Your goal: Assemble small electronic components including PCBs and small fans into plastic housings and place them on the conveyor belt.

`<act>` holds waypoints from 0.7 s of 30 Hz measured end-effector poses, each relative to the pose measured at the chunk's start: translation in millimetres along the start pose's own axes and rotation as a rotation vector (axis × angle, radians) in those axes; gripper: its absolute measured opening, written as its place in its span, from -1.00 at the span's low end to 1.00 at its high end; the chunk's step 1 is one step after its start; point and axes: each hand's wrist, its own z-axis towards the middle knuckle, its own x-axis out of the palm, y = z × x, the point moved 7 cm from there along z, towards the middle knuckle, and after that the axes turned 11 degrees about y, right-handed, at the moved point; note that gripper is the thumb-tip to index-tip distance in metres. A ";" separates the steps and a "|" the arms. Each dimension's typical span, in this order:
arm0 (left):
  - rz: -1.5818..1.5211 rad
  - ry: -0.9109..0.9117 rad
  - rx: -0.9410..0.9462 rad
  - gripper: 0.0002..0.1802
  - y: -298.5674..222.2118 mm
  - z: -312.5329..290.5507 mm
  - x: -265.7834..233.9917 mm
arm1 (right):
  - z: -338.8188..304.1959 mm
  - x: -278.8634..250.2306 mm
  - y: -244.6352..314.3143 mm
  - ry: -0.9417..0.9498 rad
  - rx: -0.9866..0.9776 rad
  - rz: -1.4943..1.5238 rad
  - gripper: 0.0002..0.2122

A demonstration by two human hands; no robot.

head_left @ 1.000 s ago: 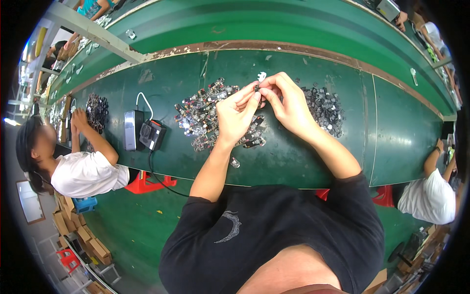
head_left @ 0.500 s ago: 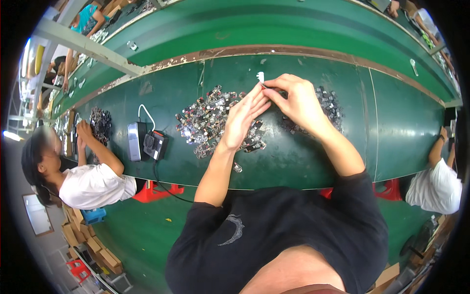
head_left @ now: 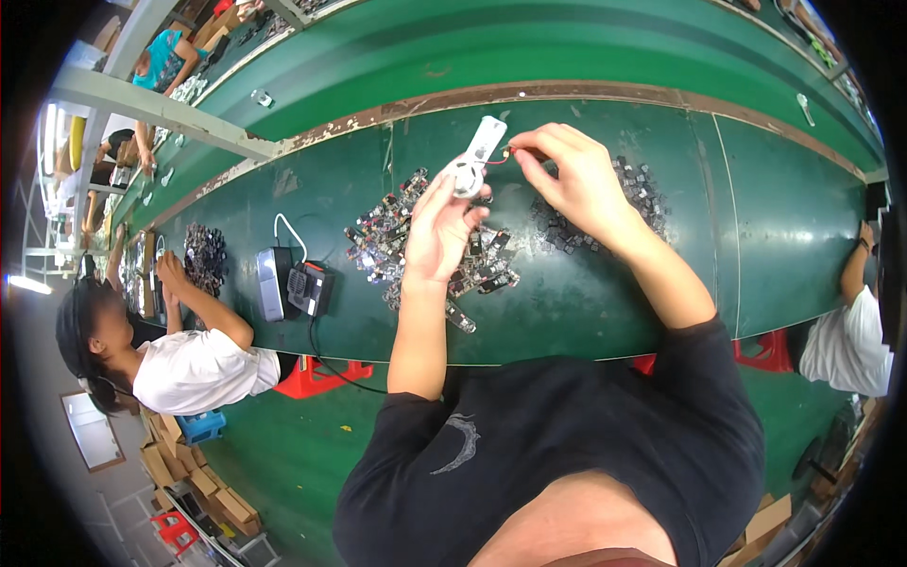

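Note:
My left hand (head_left: 436, 232) is closed round the lower part of a white plastic casing (head_left: 485, 142), which has a long flat end and a round ring-like end. A thin red wire (head_left: 496, 162) runs from the casing toward my right hand (head_left: 583, 184). Its thumb and forefinger pinch a tiny part at the wire's end; the fingertips partly hide that part. Below my left hand lies a spread pile of small circuit-board-like parts (head_left: 378, 241). Beneath and beyond my right hand is a heap of small black pieces (head_left: 644, 200).
A grey box-shaped device (head_left: 274, 283) and a black adapter-like block (head_left: 310, 287) with cables stand left on the green table (head_left: 756, 217). One loose part (head_left: 460, 317) lies near the front edge. Co-workers sit left (head_left: 198, 364) and right (head_left: 846, 350).
My hands have moved apart, the left one lower and to the left. The white casing, mostly hidden before, now shows upright in my left hand, with the red wire stretched toward the right.

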 end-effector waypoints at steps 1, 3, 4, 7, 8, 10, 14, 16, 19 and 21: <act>0.097 -0.052 0.041 -0.56 -3.9 -1.3 -6.2 | -1.7 1.1 2.5 0.008 0.021 -0.002 -0.93; 0.378 -0.174 0.138 -0.57 -12.7 -2.9 -10.1 | -3.6 10.9 5.2 0.149 0.034 -0.072 -0.93; 0.592 -0.250 0.188 -0.58 -18.0 -4.9 -8.7 | -5.8 23.3 -1.6 0.272 0.111 0.086 -0.90; 0.808 -0.193 0.244 -0.62 -17.3 -3.9 7.6 | -12.0 49.1 -10.3 0.545 0.284 0.698 -0.81; 0.807 -0.196 0.244 -0.62 -17.3 -4.6 7.5 | -14.3 57.6 -14.1 0.602 0.350 0.900 -0.81; 0.804 -0.134 0.217 -0.65 -14.6 -4.0 9.6 | -17.9 67.1 -18.9 0.680 0.436 1.216 -0.79; 0.532 -0.032 0.140 -0.53 -10.5 -1.2 15.1 | -17.4 65.8 -25.2 0.594 0.479 1.397 -0.78; 0.616 0.027 0.178 -0.41 -17.0 -2.0 20.5 | -15.2 61.8 -22.2 0.562 0.494 1.435 -0.78; 0.582 0.039 0.153 -0.31 -16.5 -2.2 22.5 | -16.2 64.3 -21.1 0.540 0.503 1.403 -0.78; 0.634 0.005 0.159 -0.32 -14.8 -2.1 18.4 | -17.1 65.6 -18.1 0.524 0.490 1.310 -0.78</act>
